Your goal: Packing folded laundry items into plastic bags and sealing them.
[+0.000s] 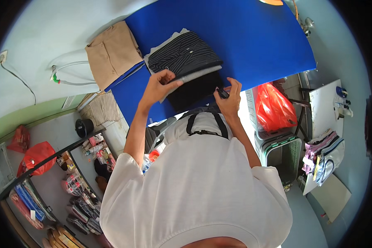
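Observation:
A stack of folded clothes lies on the blue-covered table (251, 37) before me. On top is a dark pinstriped shirt (179, 54); a grey fine-patterned garment (201, 73) and a black garment (193, 91) show at its near side. My left hand (161, 85) is at the stack's near left corner, thumb and fingers apart, with the thumb by the grey garment's edge. At the near right corner, my right hand (231, 100) holds a small black object (223, 93) between thumb and fingers; its kind is unclear.
A folded beige buttoned garment (113, 55) lies left of the stack. Beside the table at right are a red plastic bag (274, 108) and stacked plastic baskets (282, 158). More folded clothes (324, 158) sit farther right. A shelf of wrapped goods (83, 214) stands lower left.

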The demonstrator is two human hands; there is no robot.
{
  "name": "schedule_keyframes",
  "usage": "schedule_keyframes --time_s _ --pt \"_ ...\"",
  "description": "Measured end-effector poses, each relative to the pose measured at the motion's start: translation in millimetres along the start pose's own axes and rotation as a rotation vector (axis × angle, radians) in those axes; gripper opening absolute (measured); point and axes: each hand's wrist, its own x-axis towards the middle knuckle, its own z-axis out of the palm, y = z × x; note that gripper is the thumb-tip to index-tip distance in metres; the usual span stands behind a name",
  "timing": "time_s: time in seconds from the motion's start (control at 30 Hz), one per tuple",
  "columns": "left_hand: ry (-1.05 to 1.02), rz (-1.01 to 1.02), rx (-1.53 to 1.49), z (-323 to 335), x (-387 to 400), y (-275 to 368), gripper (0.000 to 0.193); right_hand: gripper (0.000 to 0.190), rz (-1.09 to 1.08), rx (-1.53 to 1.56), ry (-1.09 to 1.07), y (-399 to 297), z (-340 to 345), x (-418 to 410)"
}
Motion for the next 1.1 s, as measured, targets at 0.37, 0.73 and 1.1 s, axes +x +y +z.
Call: schedule_keyframes --time_s 0.37,0.73,1.1 --pt "0.061 -0.083 -0.237 -43.0 26.7 17.9 0.019 0.049 -0.090 0.255 -0.023 -49.4 16.1 44.0" --pt "0.030 -0.106 -0.236 -69.1 43.1 18.7 0.019 0.044 -0.056 0.006 -0.178 -25.5 30.0 51.1" --pt "-0.003 -0.122 -0.148 -75.8 54.0 43.9 0.019 0.035 -0.120 -0.144 -0.266 -24.3 53.6 86.7"
